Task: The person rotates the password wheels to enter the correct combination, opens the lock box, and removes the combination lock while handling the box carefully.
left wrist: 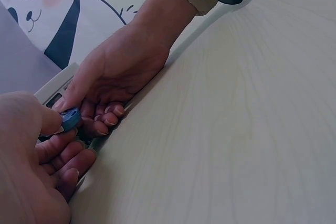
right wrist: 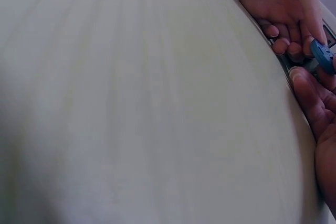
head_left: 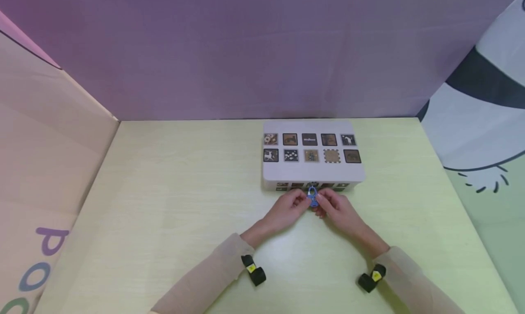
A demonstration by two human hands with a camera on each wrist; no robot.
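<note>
A small blue padlock (head_left: 313,200) with a looped shackle is held between both hands, close to the front side of a white box (head_left: 311,171). From the left, my left hand (head_left: 288,209) pinches it with thumb and fingers. My right hand (head_left: 341,213) grips its other side the same way. The left wrist view shows the thumbs on the thick, round-edged padlock body (left wrist: 71,119), with the other fingers curled beneath. In the right wrist view, the blue body (right wrist: 322,56) appears at the right edge. Whether the shackle is latched cannot be made out.
The box bears rows of small dark and brown picture squares on its lid and front. It stands on a pale wood-grain table (head_left: 184,182). A purple panel (head_left: 246,54) rises behind, with printed panels at both sides. Each sleeve carries a black wrist device.
</note>
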